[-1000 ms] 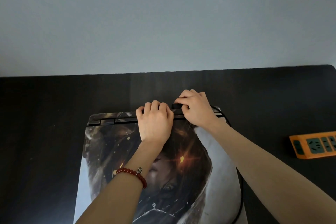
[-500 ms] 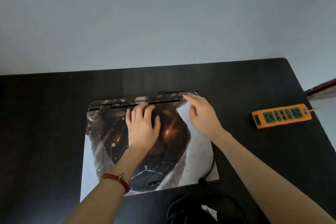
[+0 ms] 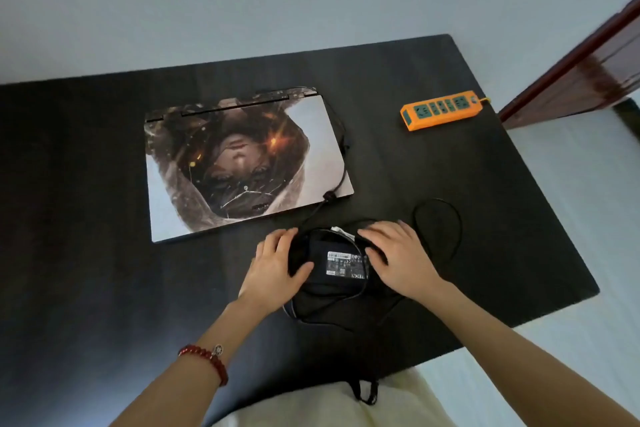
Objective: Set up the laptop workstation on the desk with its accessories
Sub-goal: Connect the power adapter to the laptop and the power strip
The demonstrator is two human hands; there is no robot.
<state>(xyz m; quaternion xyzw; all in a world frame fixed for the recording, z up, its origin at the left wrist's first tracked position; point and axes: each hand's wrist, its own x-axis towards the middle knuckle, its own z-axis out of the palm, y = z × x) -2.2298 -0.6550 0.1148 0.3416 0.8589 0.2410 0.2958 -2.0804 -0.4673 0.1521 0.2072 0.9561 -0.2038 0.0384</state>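
Head view, one entry per item.

Black rectangular desk top (image 3: 104, 253): lying against a pale wall, bearing everything below.

Closed laptop with a printed portrait skin on its lid (image 3: 242, 163): lying flat toward the back of the desk, hinge edge facing the wall.

Thin black power cable (image 3: 341, 163): running along the laptop's right edge and trailing forward toward the adapter, then looping on the desk to the right of the hands.

Black rectangular power adapter with a white label (image 3: 341, 262): sitting near the front of the desk, just in front of the laptop's near right corner, amid coiled cable.

Left hand (image 3: 277, 262), red bead bracelet (image 3: 207, 359) on its wrist: gripping the adapter's left end, thumb curling onto the top.

Right hand (image 3: 398, 260): resting on the adapter's right end, fingers spreading and lightly bent; cannot tell whether it is clasping anything.

Orange power strip with green sockets (image 3: 441, 110): lying at the desk's right rear, well apart from the laptop.
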